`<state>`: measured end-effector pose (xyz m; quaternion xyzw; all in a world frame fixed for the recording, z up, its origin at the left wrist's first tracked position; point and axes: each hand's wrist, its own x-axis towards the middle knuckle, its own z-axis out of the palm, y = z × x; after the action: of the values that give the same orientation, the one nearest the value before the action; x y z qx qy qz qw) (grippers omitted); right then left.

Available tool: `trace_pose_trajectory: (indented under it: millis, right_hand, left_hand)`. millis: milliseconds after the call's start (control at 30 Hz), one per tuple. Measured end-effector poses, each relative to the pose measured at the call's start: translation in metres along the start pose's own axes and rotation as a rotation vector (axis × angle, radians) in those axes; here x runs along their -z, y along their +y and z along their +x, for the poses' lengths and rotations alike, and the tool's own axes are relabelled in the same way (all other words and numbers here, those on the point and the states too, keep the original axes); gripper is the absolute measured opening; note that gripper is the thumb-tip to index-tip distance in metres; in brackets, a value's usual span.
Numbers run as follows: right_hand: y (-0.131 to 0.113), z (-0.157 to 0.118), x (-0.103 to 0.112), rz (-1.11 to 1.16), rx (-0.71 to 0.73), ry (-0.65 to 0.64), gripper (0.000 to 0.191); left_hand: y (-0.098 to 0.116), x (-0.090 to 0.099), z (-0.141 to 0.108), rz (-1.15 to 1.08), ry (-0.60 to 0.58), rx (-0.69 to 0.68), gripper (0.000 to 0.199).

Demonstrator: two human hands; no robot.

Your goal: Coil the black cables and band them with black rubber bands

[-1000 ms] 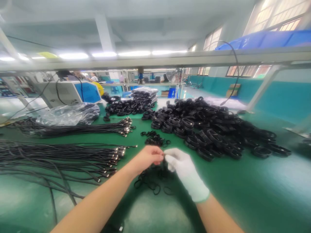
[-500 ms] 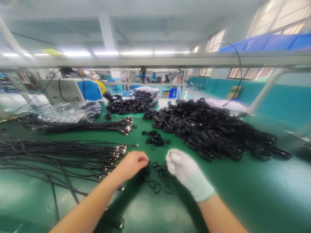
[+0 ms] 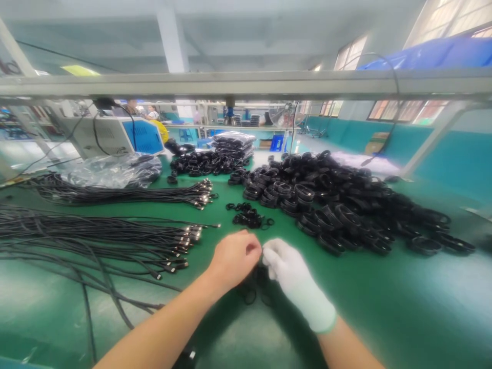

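My bare left hand [image 3: 235, 259] is closed, fingertips pinched beside my right fingertips above the green table [image 3: 246, 338]. What it pinches is too small to make out. My right hand [image 3: 292, 277], in a white glove, is closed too, its fingertips meeting the left ones; anything between them is hidden. Below both hands lie loose black rings [image 3: 249, 295], partly covered. Just beyond the hands sits a small pile of black rings [image 3: 248, 216]. Straight black cables [image 3: 146, 236] with metal plugs reach in from the left.
A large heap of coiled black cables [image 3: 346, 205] covers the right back. Behind are more coils [image 3: 211, 163], a plastic bag [image 3: 115, 171] and a blue-white machine [image 3: 119, 135]. A shelf beam [image 3: 246, 84] crosses above the table.
My left hand has moved right, from over the rings to my right fingertips, and now covers some rings. My right hand has barely moved. The view has shifted slightly.
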<state>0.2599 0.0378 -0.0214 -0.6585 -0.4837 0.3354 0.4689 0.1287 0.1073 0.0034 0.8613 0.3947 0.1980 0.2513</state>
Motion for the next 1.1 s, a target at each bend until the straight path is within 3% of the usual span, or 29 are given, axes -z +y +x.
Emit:
trace_pose_trajectory:
  millis: [133,233,467,567,633,700,800,867,967,1100]
  right_hand:
    - [0.0,-0.001,-0.003,-0.073,0.025,-0.02,0.016]
    - [0.002,-0.002,-0.006,-0.068,-0.011,-0.076,0.017]
    - [-0.002,-0.014,-0.001,0.108,-0.072,-0.445,0.025]
    - [-0.007,-0.016,0.001,0.131,-0.041,-0.552,0.026]
    - [-0.007,-0.012,0.001,0.059,-0.045,-0.479,0.022]
    - [-0.005,-0.006,0.001,-0.141,-0.031,-0.255,0.017]
    - [0.003,0.003,0.0,-0.527,0.023,0.002,0.02]
    - [0.009,0.007,-0.001,-0.665,0.007,0.033,0.027]
    - [0.015,0.01,0.0,-0.694,-0.03,0.021,0.037]
    - [0.016,0.012,0.004,-0.681,-0.077,0.064,0.04]
  left_hand:
    - [-0.007,-0.005,0.001,-0.128,-0.063,0.043,0.014]
    - [-0.006,-0.007,-0.005,-0.044,-0.031,0.05,0.012]
    - [-0.015,-0.008,-0.029,0.479,0.267,-0.272,0.013]
    - [-0.023,0.001,-0.029,0.488,0.214,-0.334,0.016]
    - [-0.029,0.01,-0.019,0.351,0.039,-0.271,0.013]
    - [-0.037,0.019,0.0,0.225,-0.062,-0.105,0.01]
    - [-0.055,0.024,0.04,0.211,0.046,0.144,0.015]
    - [-0.066,0.02,0.065,0.213,0.102,0.247,0.016]
    - [-0.077,0.005,0.091,0.153,0.1,0.342,0.022]
    - [-0.088,-0.003,0.102,-0.021,0.046,0.405,0.028]
